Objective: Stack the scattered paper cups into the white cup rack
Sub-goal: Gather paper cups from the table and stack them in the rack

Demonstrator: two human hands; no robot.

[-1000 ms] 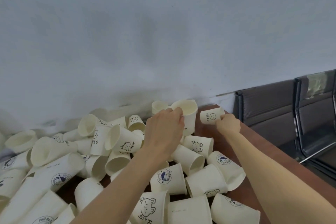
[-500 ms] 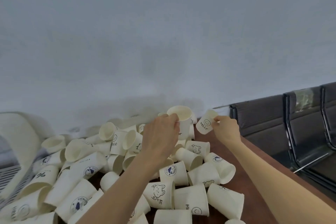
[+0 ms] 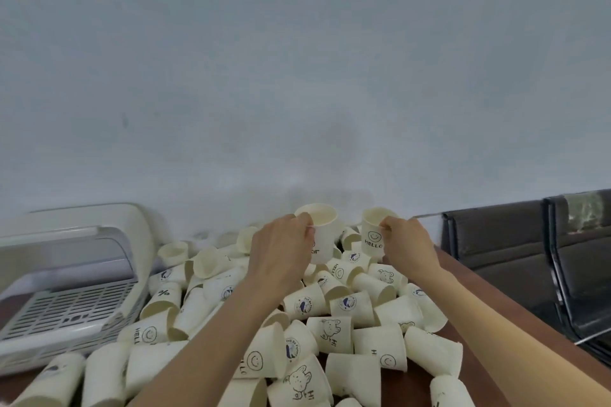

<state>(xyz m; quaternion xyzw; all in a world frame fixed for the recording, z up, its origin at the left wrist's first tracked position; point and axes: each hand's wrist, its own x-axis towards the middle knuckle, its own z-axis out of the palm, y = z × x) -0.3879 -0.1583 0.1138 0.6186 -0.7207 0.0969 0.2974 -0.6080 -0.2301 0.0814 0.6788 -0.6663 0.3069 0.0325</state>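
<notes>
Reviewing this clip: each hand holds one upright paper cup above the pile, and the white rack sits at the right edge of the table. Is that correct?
Not quite. The head view shows the white rack at the left edge, not the right. The rest holds: the left hand and right hand each hold an upright cup above the pile.

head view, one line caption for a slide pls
Each hand lifts a paper cup upright above the scattered pile: left hand on a plain cup, right hand on a HELLO cup, white rack at left.

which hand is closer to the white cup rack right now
Left. The left hand holds a cup above the middle of the pile, with the white cup rack off to its left. The right hand, holding the HELLO cup, is farther right.
</notes>
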